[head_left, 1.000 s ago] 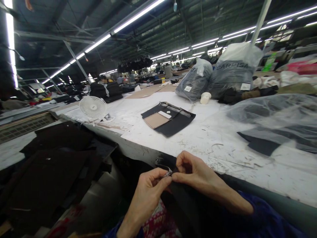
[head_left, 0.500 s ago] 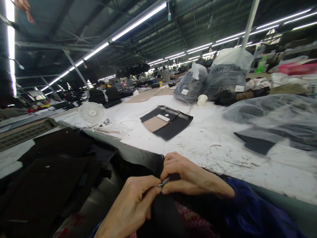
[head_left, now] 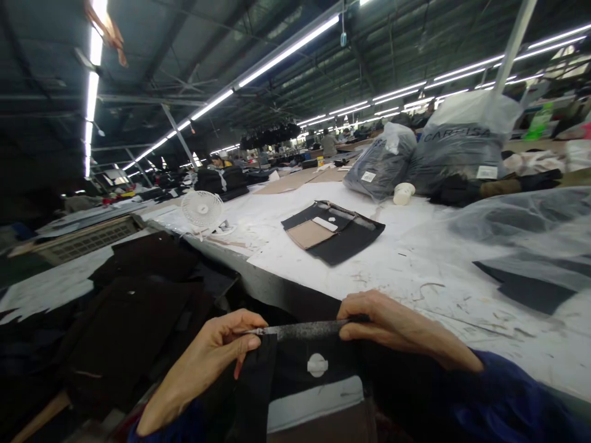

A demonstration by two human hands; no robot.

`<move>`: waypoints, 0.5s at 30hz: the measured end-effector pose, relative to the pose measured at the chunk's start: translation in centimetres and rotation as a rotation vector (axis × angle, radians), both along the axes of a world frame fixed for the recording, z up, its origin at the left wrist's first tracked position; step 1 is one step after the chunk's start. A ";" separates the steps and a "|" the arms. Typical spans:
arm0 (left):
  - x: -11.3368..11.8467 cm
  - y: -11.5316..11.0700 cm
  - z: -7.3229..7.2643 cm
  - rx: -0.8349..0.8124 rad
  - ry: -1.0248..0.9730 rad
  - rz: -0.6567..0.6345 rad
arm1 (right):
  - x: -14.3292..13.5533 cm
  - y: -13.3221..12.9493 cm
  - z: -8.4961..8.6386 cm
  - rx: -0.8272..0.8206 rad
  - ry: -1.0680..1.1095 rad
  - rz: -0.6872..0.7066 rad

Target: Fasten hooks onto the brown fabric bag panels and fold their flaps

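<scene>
A dark fabric panel (head_left: 295, 369) hangs between my hands below the table edge. It carries a round whitish patch (head_left: 317, 365), a pale strip (head_left: 318, 403) and a brown section at the bottom. Along its top runs a grey band (head_left: 307, 330), stretched nearly level. My left hand (head_left: 221, 344) pinches the band's left end between thumb and fingers. At the right end, my right hand (head_left: 373, 320) is closed on the same edge. A similar dark panel (head_left: 332, 231) with a tan section lies flat on the white table (head_left: 277, 264) beyond.
Dark cloth pieces (head_left: 133, 320) are stacked low at the left. On the table are a small white fan (head_left: 202, 211), a paper cup (head_left: 403, 194), stuffed plastic bags (head_left: 462, 147) and clear plastic sheeting (head_left: 521, 221) at the right. Thread scraps litter the tabletop.
My hands have moved apart, from nearly touching to each end of the band. The panel's face with its patch and pale strip now shows. The camera view has turned left.
</scene>
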State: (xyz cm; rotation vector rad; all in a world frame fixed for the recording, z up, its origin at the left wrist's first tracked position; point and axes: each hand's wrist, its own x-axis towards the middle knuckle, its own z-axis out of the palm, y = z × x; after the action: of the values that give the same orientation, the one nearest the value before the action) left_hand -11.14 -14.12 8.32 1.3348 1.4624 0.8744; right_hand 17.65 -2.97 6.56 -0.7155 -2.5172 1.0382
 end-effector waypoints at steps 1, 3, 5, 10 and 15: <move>-0.4 -0.1 -0.3 0.003 -0.029 0.011 | -0.2 -0.2 -0.1 -0.047 0.014 -0.017; -1.2 -0.3 -0.7 0.031 -0.063 0.008 | -0.5 -0.4 -0.3 -0.099 0.042 -0.059; -1.7 -0.6 -0.8 0.098 -0.083 -0.045 | -0.7 -0.4 -0.4 -0.094 0.068 -0.100; -2.0 -1.2 -0.5 0.170 -0.159 -0.138 | -0.8 0.1 -0.9 -0.094 0.042 -0.132; -0.5 -0.5 -0.8 0.031 -0.113 -0.011 | -1.5 0.4 -1.3 -0.104 0.050 -0.210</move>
State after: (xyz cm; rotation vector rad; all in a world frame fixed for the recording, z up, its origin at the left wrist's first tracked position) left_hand -11.67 -14.57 7.54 1.2936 1.3581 0.9531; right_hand 16.15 -2.61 5.31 -0.9485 -2.3004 1.1025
